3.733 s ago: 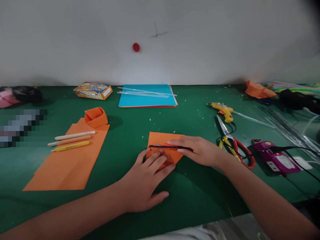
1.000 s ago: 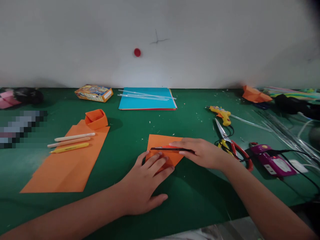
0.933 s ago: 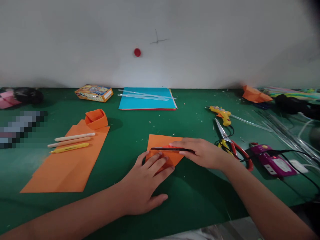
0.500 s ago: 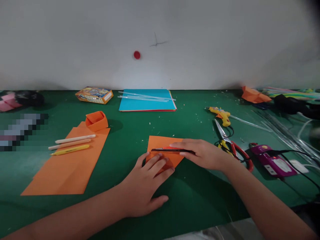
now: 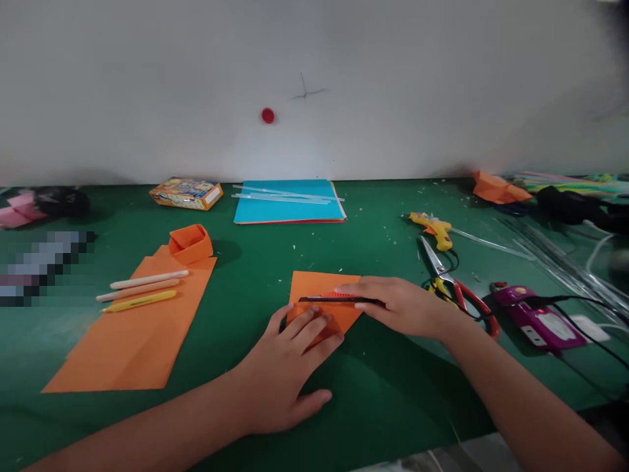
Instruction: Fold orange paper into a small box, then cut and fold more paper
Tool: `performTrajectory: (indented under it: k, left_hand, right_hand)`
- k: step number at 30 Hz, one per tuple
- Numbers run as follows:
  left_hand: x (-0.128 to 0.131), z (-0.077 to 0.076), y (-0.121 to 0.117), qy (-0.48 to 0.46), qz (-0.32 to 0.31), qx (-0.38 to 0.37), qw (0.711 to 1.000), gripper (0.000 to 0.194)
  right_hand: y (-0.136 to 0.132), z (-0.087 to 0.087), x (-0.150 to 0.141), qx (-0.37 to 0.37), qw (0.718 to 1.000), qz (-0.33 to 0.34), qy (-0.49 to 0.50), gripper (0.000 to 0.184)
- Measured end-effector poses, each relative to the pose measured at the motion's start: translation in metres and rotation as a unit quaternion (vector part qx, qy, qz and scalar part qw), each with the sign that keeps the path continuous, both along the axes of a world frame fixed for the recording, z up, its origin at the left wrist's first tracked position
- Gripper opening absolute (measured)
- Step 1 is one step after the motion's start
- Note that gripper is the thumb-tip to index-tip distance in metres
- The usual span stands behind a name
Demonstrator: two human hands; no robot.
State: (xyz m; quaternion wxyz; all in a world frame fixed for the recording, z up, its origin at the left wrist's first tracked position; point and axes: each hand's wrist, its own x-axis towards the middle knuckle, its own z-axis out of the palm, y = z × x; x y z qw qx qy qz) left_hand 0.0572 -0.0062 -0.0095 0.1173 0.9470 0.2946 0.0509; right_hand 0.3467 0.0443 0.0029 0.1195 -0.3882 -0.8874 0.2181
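Note:
In the middle of the table lies a small piece of orange paper (image 5: 314, 282). My left hand (image 5: 287, 367) presses on its near part, fingers spread and thumb on the green surface. A slim utility knife (image 5: 339, 299), with a dark edge and a red ridged part, lies sideways across the paper. My right hand (image 5: 403, 307) is closed around the knife's right end, the thumb on the near side and the fingers on the far side. The knife's tip points left, just above my left fingertips. Part of the knife's body is hidden by my right fingers.
Orange sheets (image 5: 142, 347) at left carry several pens (image 5: 142, 301) and a folded orange paper piece (image 5: 190, 244). Blue paper (image 5: 289, 210) and a small box (image 5: 187, 193) stand at the back. Right are scissors (image 5: 435, 259), a yellow glue gun (image 5: 431, 226) and a purple power strip (image 5: 538, 318).
The whole view has shifted slightly, so things appear a little lower. Both hands and the knife keep nearly the same place on the paper.

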Motion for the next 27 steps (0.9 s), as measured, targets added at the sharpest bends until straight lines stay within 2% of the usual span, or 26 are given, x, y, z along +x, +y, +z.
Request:
performTrajectory:
  k: [11,27]
  left_hand:
    - [-0.0022,-0.0035,0.0026,-0.001,-0.022,-0.002,1.0,0.066]
    - [-0.0016,-0.0022,0.0024,0.002,-0.018,0.007,1.0,0.065]
  right_hand:
    - [0.0002,0.0005,0.0007,-0.01,1.0,-0.001,0.002,0.043]
    - [0.0019,0.0015,0.0052,-0.009,1.0,0.0,0.0,0.045]
